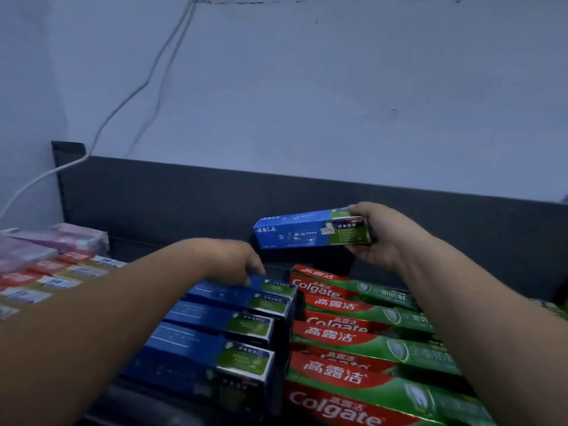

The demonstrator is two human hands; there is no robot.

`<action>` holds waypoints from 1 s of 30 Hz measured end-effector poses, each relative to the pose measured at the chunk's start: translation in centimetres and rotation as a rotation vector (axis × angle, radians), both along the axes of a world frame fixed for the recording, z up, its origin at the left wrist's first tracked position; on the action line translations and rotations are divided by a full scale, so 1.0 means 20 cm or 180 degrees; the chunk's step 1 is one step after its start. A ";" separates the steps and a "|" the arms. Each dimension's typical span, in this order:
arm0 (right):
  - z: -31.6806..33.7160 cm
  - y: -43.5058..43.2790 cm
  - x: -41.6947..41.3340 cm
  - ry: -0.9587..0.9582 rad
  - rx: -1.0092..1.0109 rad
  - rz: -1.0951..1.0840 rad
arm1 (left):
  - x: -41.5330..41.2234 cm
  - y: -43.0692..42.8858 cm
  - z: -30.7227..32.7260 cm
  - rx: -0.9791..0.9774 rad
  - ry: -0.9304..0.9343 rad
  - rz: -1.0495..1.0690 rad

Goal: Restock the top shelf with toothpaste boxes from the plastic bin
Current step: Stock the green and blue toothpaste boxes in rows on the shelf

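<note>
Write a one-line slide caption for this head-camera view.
Right hand holds a blue toothpaste box over the shelf; left hand touches the blue stack beside red-green Colgate boxes.

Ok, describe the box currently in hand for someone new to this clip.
Find the dark back panel of the shelf; in front of it, above the red-and-green Colgate boxes, the right hand grips one blue-and-green box by its green end. It alone is off the stacks, in the air.
</note>
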State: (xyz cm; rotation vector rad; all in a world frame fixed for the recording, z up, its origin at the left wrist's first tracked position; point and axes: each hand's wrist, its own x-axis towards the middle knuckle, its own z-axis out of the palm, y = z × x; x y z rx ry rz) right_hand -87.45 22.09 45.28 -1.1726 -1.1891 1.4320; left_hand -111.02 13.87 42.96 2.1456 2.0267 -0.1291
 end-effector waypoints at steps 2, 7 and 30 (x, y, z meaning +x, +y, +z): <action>-0.04 -0.01 -0.10 -0.0062 -0.0004 0.0052 | -0.02 -0.01 0.00 -0.0133 -0.0034 0.0059; -0.12 -0.04 -0.31 -0.0318 -0.0066 0.0306 | -0.14 -0.08 0.06 0.0133 -0.0255 0.0164; -0.21 -0.05 -0.56 -0.3880 0.1452 0.2185 | -0.36 -0.24 -0.09 0.0028 -0.0277 0.0869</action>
